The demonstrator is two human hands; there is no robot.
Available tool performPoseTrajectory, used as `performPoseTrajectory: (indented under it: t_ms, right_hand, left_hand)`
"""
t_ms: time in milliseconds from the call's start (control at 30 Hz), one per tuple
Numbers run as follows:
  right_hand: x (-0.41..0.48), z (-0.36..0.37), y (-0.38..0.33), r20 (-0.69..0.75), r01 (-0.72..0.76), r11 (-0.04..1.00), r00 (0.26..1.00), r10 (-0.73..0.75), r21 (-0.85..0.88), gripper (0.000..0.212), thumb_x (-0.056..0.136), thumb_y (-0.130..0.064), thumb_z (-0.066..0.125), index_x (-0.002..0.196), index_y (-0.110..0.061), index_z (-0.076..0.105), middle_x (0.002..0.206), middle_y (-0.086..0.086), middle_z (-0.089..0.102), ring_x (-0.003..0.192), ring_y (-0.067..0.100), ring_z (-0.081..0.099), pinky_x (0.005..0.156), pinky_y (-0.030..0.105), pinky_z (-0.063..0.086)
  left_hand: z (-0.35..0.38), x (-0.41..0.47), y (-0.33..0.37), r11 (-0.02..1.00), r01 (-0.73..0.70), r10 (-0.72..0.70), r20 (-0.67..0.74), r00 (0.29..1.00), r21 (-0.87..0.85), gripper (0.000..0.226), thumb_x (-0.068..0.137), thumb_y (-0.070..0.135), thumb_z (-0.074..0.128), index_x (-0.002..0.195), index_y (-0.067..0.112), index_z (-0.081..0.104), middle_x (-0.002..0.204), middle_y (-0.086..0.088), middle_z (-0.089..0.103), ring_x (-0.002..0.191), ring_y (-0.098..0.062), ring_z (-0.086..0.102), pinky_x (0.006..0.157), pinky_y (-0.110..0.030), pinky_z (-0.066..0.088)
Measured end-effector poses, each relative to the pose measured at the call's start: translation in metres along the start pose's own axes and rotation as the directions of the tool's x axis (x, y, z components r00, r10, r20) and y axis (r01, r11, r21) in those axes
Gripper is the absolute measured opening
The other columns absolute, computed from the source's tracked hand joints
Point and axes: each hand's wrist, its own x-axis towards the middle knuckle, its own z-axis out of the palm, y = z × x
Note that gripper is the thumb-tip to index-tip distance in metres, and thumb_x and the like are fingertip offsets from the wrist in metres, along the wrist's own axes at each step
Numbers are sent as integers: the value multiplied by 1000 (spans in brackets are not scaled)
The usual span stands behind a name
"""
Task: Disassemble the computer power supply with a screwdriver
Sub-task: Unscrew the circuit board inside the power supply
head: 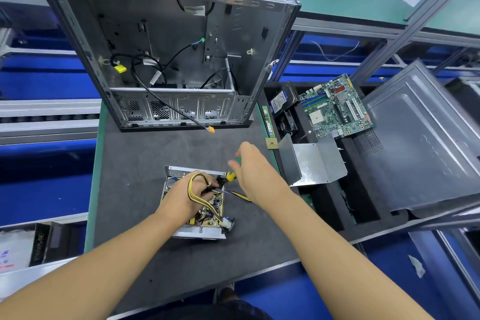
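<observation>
Working inside the opened power supply (200, 232) is the step in hand, by my reading; its lid is already off and the circuit board (211, 215) lies bare within the metal shell; the unit sits on the dark table (145, 254) toward 6 o'clock, just in front of the person, with the gutted computer case (166, 34) standing well apart at 12 o'clock. The left hand (191, 196) is curled tight round the cable bundle (190, 184), yellow and black wires looped over its knuckles, and holds them up off the board; the right hand (255, 174) is closed on the screwdriver (230, 176), whose yellow-and-green handle slants down toward the supply's 1 o'clock corner; the blade and tip are hidden behind the wires and the shell wall, so I cannot tell whether it is seated in a screw. A bent metal cover (317, 161) rests in the black tray (363, 212) at 3 o'clock, near a motherboard (335, 106); it may be the supply's lid, though that is a guess. The likely aim is to free the board from its shell; the next move calls for the tip set square in the screw head at that corner, steady downward pressure while turning, and the wires held clear of the shaft; a slip here could gouge the board or nick the insulation.
</observation>
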Motion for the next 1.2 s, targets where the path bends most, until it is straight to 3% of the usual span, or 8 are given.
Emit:
performPoseTrajectory:
  t_ms: [133, 333, 467, 600, 700, 867, 1000, 1200]
  right_hand:
    - [-3, -2, 2, 31, 153, 988, 988, -152, -8, 10, 100, -11, 45, 106, -14, 53, 116, 2, 40, 104, 23, 43, 81, 35, 42]
    - [-3, -12, 3, 158, 221, 975, 964, -212, -38, 39, 88, 9, 40, 110, -16, 61, 121, 1, 46, 110, 21, 37, 94, 38, 42]
    - [-1, -8, 4, 111, 150, 987, 983, -143, -57, 49, 96, -9, 43, 144, -12, 34, 131, 6, 43, 115, 25, 36, 98, 39, 38]
    - [1, -2, 0, 8, 30, 984, 1000, -29, -177, 41, 105, -43, 32, 129, -12, 43, 121, 5, 52, 108, 28, 49, 84, 45, 44]
    - [5, -2, -1, -38, 26, 985, 999, -33, -171, 30, 106, -36, 31, 115, -13, 47, 110, 3, 57, 97, 29, 55, 74, 40, 43]
    - [0, -2, 3, 39, 75, 996, 996, -77, 44, 31, 98, -15, 44, 129, -14, 42, 102, -14, 34, 106, 18, 42, 78, 29, 31]
    - [-2, -5, 4, 76, 2, 999, 997, -5, 45, 37, 92, -14, 45, 128, -10, 41, 120, -1, 42, 119, 21, 37, 91, 31, 36]
    - [-6, -5, 4, -26, -54, 975, 998, 49, -217, 30, 105, -44, 28, 98, -15, 33, 96, 5, 47, 78, 34, 53, 64, 40, 42]
  left_hand:
    - [1, 0, -1, 1000, 1, -1, 0, 1000, -12, 19, 86, 13, 71, 105, 14, 75, 107, 7, 69, 103, -13, 62, 90, -23, 47]
    - [1, 1, -1, 1000, 4, -4, -4, 1000, -22, 18, 86, 14, 71, 104, 15, 75, 106, 8, 69, 103, -12, 62, 90, -20, 45]
    - [1, 0, -1, 1000, -3, 2, -8, 1000, -25, 19, 87, 12, 69, 106, 12, 74, 109, 6, 69, 105, -13, 61, 92, -19, 43]
    - [0, 0, -1, 1000, -6, 6, -9, 1000, -29, 20, 89, 14, 69, 109, 12, 73, 110, 5, 68, 106, -13, 61, 92, -23, 45]
    - [1, 1, -1, 1000, -9, 9, 2, 1000, -25, 22, 89, 13, 68, 110, 11, 73, 112, 4, 68, 108, -14, 61, 95, -25, 46]
    - [1, 1, -2, 999, -27, 27, -3, 1000, -32, 22, 89, 12, 69, 110, 10, 74, 111, 2, 69, 108, -15, 62, 95, -25, 47]
    - [1, 2, -3, 999, -23, 23, 6, 1000, -37, 22, 88, 11, 69, 110, 10, 73, 111, 1, 69, 108, -17, 62, 96, -30, 48]
    - [1, 2, -3, 999, 10, -9, 28, 1000, -36, 23, 90, 14, 66, 113, 13, 72, 113, 3, 67, 109, -15, 60, 96, -31, 47]
